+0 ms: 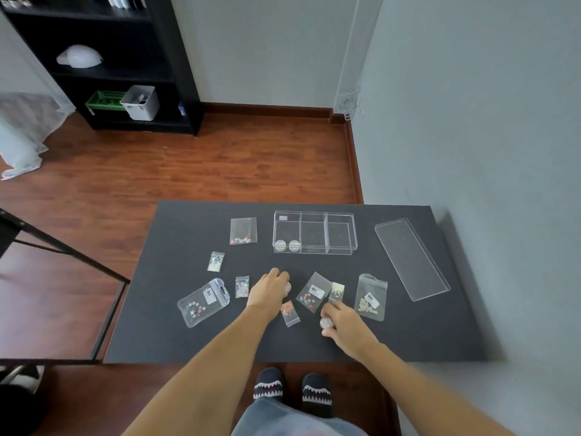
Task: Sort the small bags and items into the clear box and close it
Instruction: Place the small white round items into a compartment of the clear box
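A: What was recorded to the left of the left hand (269, 286)?

B: Four packets were listed on the black table (157, 325): a large zip bag (203, 302) well to its left, a small glitter packet (216, 261) beyond that, a small sequin packet (242, 287) just beside the hand, and a flat bag (243, 230) further ahead, near the clear box (315, 232).

A: And the left hand itself?

B: It was noted palm down, fingers curled over a small round clear pot (287, 287); only an edge of the pot was seen, so a full grip could not be confirmed.

A: Between the hands?

B: A small orange packet (289, 312) and a labelled bag (313, 292) were entered, with a pale packet (336, 291) just ahead of the right hand (344, 322).

A: The right hand?

B: A second round pot (327, 323) was pinched between thumb and fingers. A further zip bag (371, 297) was logged just to its right, and the lid (412, 259) well beyond, lying off the box.

A: Which step was judged in hand?

B: Collection of the round pots. Two round pots (287, 246) were already held in the box's left compartment; the other two appeared empty. The next move was judged to call for both pots to be lifted clear of the packets and carried forward into that same compartment.
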### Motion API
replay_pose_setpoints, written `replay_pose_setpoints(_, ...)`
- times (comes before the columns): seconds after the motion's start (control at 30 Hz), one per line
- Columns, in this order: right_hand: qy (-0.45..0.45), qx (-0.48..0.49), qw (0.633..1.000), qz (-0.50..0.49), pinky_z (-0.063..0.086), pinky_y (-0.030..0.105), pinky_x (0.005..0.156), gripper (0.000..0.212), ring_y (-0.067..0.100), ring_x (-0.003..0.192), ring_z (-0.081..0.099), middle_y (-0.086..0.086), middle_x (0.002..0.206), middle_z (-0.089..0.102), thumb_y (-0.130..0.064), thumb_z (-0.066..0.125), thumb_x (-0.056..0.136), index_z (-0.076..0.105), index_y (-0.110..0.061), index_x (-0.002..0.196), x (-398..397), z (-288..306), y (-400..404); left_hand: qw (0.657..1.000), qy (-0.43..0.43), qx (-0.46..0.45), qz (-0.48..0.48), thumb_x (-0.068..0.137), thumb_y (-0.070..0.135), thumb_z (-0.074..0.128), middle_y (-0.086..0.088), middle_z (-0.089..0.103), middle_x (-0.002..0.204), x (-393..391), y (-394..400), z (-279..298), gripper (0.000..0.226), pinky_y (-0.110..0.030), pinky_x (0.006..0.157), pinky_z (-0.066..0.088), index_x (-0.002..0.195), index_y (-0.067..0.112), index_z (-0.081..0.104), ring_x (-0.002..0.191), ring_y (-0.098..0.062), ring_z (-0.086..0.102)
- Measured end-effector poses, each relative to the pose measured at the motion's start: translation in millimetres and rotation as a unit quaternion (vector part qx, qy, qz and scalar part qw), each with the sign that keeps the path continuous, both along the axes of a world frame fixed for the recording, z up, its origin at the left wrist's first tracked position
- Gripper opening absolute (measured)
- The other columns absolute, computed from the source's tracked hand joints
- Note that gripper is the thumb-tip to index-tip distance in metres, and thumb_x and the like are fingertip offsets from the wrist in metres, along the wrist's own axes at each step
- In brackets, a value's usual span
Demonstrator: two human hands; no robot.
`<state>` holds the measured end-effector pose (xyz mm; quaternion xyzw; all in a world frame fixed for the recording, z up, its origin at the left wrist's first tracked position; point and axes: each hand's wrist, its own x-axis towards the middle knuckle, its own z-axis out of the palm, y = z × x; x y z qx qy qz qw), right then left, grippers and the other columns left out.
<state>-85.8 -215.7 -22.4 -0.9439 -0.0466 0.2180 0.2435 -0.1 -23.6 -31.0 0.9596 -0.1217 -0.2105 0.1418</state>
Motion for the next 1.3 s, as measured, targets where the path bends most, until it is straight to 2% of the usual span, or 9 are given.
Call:
replay_pose_setpoints(0.13, 0.013, 0.005, 1.000, -0.013, 0.042, 0.026, 0.071, 0.018, 0.020, 0.078, 0.052, 0.006, 0.099, 0.062, -0.006, 0.064, 0.079, 0.054, -0.011, 0.093, 2, 4, 3, 0.997, 0.027, -0.067, 0.034, 0.091, 0.013, 0.047, -0.011, 0.063, 0.107, 4, 7, 3, 0.013, -0.044, 0.079, 0.049, 0.101, 0.008, 0.053, 0.094, -0.036, 0.059)
replay_pose_setpoints(0.33, 0.015, 0.043, 0.995, -0.093, 0.051, 0.034, 0.069, 0.013, 0.008, 0.063, 0.054, -0.009, 0.070, 0.059, -0.005, 0.057, 0.081, 0.058, -0.014, 0.091, 27, 18, 5, 0.983, 0.021, -0.177, 0.041, 0.089, 0.019, 0.054, -0.006, 0.067, 0.095, 16, 26, 15, 0.012, -0.041, 0.081, 0.053, 0.095, 0.010, 0.060, 0.087, -0.028, 0.060)
replay_pose_setpoints(0.47, -0.043, 0.066, 0.987, -0.143, 0.053, 0.036, 0.068, 0.005, 0.021, 0.068, 0.062, 0.003, 0.078, 0.069, -0.013, 0.057, 0.087, 0.061, -0.013, 0.090, 56, 36, 4, 0.968, -0.041, -0.242, 0.051, 0.092, 0.022, 0.055, -0.003, 0.068, 0.090, 44, 30, 32, 0.014, -0.039, 0.081, 0.052, 0.095, 0.013, 0.066, 0.083, -0.024, 0.061)
replay_pose_setpoints(0.57, -0.067, 0.083, 0.982, -0.158, 0.052, 0.028, 0.074, 0.010, 0.016, 0.075, 0.062, -0.001, 0.085, 0.066, -0.014, 0.060, 0.090, 0.066, -0.010, 0.097, 77, 47, 2, 0.966, -0.071, -0.244, 0.039, 0.093, 0.021, 0.056, -0.007, 0.067, 0.094, 74, 24, 45, 0.016, -0.036, 0.080, 0.051, 0.098, 0.011, 0.069, 0.085, -0.024, 0.062)
replay_pose_setpoints(0.63, -0.078, 0.093, 0.980, -0.160, 0.050, 0.024, 0.080, 0.013, 0.015, 0.084, 0.064, -0.001, 0.091, 0.068, -0.014, 0.062, 0.091, 0.067, -0.008, 0.101, 90, 51, -1, 0.969, -0.079, -0.229, 0.039, 0.093, 0.018, 0.055, -0.009, 0.063, 0.097, 93, 17, 50, 0.017, -0.035, 0.079, 0.049, 0.099, 0.011, 0.070, 0.086, -0.025, 0.060)
replay_pose_setpoints(0.73, -0.095, 0.107, 0.977, -0.157, 0.054, 0.028, 0.085, 0.013, 0.017, 0.088, 0.067, 0.005, 0.096, 0.072, -0.014, 0.066, 0.089, 0.069, -0.007, 0.099, 105, 55, -6, 0.982, -0.071, -0.174, 0.033, 0.092, 0.016, 0.052, -0.008, 0.062, 0.100, 114, 5, 51, 0.019, -0.034, 0.074, 0.046, 0.097, 0.012, 0.071, 0.089, -0.028, 0.060)
replay_pose_setpoints(0.83, -0.107, 0.106, 0.977, -0.148, 0.051, 0.023, 0.081, 0.013, 0.016, 0.085, 0.066, 0.007, 0.098, 0.072, -0.015, 0.069, 0.087, 0.071, -0.009, 0.099, 118, 55, -12, 0.994, -0.073, -0.082, 0.011, 0.085, 0.005, 0.051, -0.008, 0.066, 0.101, 129, -3, 50, 0.021, -0.034, 0.073, 0.044, 0.088, 0.013, 0.070, 0.090, -0.028, 0.058)
replay_pose_setpoints(1.0, -0.107, 0.101, 0.981, -0.129, 0.048, 0.021, 0.080, 0.014, 0.016, 0.084, 0.065, 0.008, 0.099, 0.071, -0.016, 0.069, 0.088, 0.071, -0.010, 0.101, 136, 51, -25, 0.996, -0.060, 0.053, -0.038, 0.085, 0.006, 0.050, -0.009, 0.069, 0.107, 144, -11, 35, 0.032, -0.034, 0.091, 0.043, 0.107, 0.017, 0.070, 0.109, -0.027, 0.051)
replay_pose_setpoints(1.3, -0.105, 0.106, 0.985, -0.089, 0.051, 0.025, 0.081, 0.015, 0.019, 0.086, 0.066, 0.008, 0.098, 0.072, -0.014, 0.069, 0.087, 0.071, -0.009, 0.101, 162, 46, -32, 0.980, -0.077, 0.166, -0.072, 0.082, 0.002, 0.058, 0.000, 0.068, 0.107, 150, -19, 20, 0.037, -0.032, 0.096, 0.034, 0.109, 0.025, 0.068, 0.115, -0.021, 0.046)
